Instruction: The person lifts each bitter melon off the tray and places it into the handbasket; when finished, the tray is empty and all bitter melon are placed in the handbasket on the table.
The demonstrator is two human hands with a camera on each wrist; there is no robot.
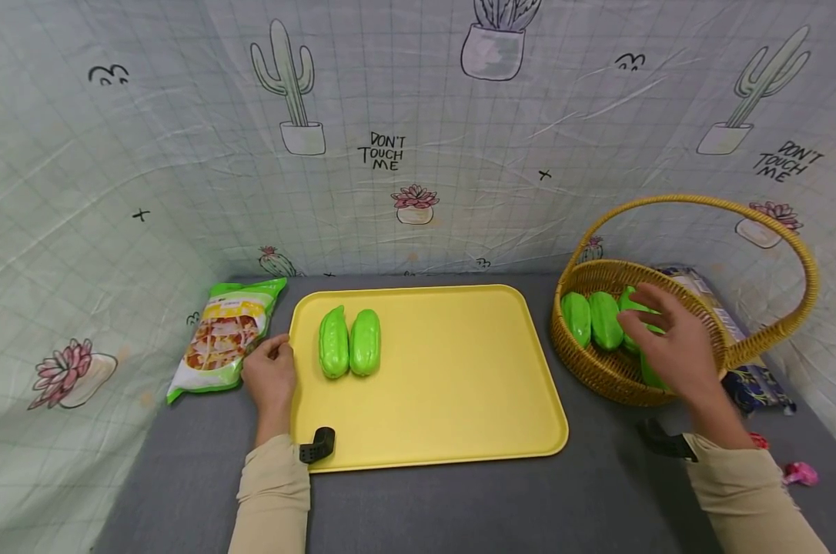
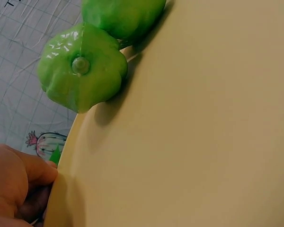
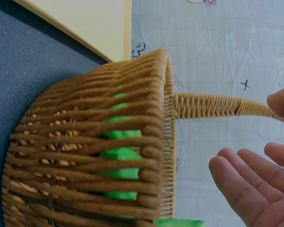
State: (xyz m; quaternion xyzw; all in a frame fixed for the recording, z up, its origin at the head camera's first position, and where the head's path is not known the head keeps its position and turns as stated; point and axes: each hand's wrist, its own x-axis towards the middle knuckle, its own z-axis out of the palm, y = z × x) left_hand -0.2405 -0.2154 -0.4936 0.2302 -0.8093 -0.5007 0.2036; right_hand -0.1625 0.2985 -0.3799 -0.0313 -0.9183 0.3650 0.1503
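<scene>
Right hand (image 1: 667,346) hovers over basket (image 1: 601,369) with green gourds (image 1: 591,319).

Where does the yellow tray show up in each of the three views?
Head: yellow tray lies centre on the grey table, two green gourds on its left part.
Left wrist: it fills most of the frame, the left hand at its edge.
Right wrist: only a corner, top left.
Shared landmark: the cactus-print backdrop.

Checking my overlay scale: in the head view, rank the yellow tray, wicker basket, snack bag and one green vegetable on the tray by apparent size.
1. Yellow tray, clearly largest.
2. Wicker basket, counting its handle.
3. Snack bag.
4. Green vegetable, smallest; its neighbour looks alike.
</scene>
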